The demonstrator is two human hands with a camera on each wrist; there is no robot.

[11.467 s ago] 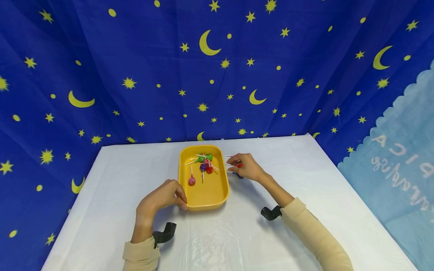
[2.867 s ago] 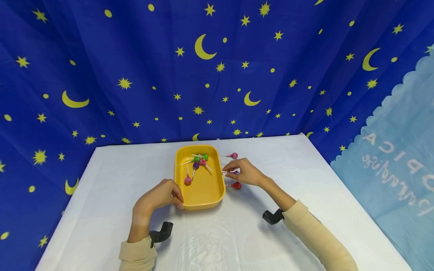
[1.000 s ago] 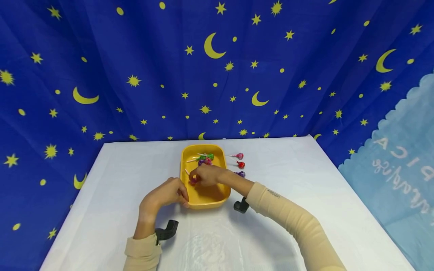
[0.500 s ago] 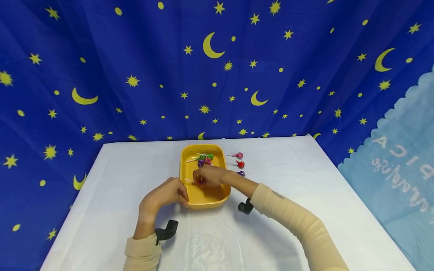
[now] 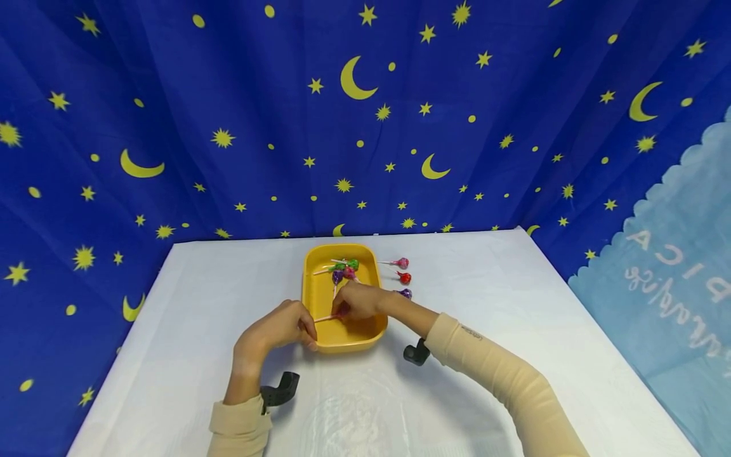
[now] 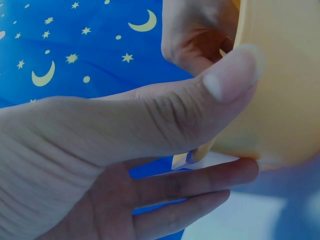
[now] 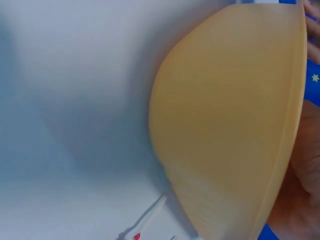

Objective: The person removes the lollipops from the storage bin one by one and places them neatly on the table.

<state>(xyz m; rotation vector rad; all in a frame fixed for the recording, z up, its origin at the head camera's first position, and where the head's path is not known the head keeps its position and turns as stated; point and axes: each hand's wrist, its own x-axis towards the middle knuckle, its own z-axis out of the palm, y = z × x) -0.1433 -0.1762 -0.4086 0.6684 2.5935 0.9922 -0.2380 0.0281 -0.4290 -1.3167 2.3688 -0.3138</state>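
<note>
My left hand (image 5: pixel 280 327) grips the near left corner of a yellow plastic tray (image 5: pixel 345 348). In the left wrist view its thumb presses the tray's rim while fingers reach under the wall (image 6: pixel 280 115). Inside the tray my right hand (image 5: pixel 360 299) pinches a pink lollipop (image 5: pixel 327 317) at its head, the white stick pointing left. Farther back in the tray lie green lollipops (image 5: pixel 353 264), a purple lollipop (image 5: pixel 337 277) and a pink-red lollipop (image 5: pixel 349 273). The right wrist view mostly holds the tray's outer wall (image 7: pixel 225 115), with the right hand's fingertips hidden behind it.
On the white table (image 5: pixel 457 381), right of the tray, three lollipops form a column: pink (image 5: pixel 402 263) at the back, red (image 5: pixel 405 278), then purple (image 5: pixel 405 293), partly behind the right wrist. A blue curtain (image 5: pixel 257 114) with stars and moons hangs behind the table.
Lollipops that were in the tray now lie in a column at its right. The right hand has gone into the tray, taken the pink lollipop and drawn it right and nearer, turning its stick leftward.
</note>
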